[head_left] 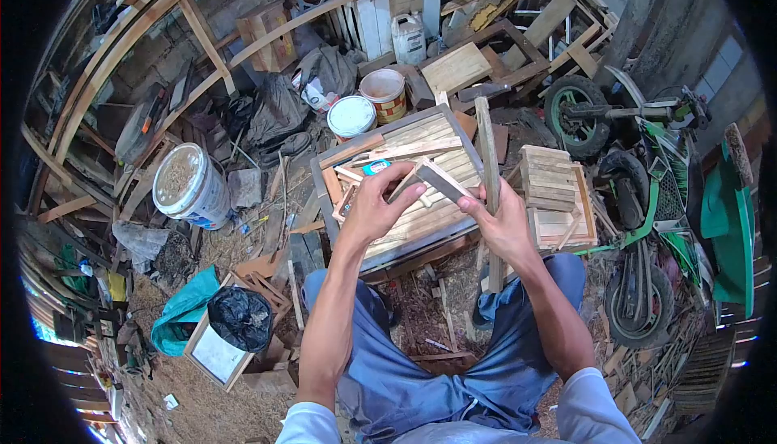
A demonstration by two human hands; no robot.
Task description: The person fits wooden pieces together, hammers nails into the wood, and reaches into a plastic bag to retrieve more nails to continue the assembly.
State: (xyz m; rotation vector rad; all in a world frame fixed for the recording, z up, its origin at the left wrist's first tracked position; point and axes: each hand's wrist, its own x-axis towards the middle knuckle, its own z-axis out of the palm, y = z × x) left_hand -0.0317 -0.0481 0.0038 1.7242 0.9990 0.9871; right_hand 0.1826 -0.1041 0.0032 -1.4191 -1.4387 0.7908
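My left hand (384, 204) grips the left end of a small wooden piece (441, 179) with a dark face, thumb and fingers closed on it. At its other end, my right hand (503, 216) pinches the same piece between thumb and fingers. A long wooden bar (488, 152) stands upright beside my right hand, passing close to its fingers; whether they touch it I cannot tell. Beneath both hands lies a slatted wooden panel (388, 247) in a grey frame, with loose strips and a blue round label or lid (375, 168) on it.
White buckets (204, 189) stand at the left and behind the panel. A stack of short slats (547, 178) sits right of it, near a green motorbike (652, 193). A black-lined bin (240, 318) is at the lower left. Wood scraps cover the floor.
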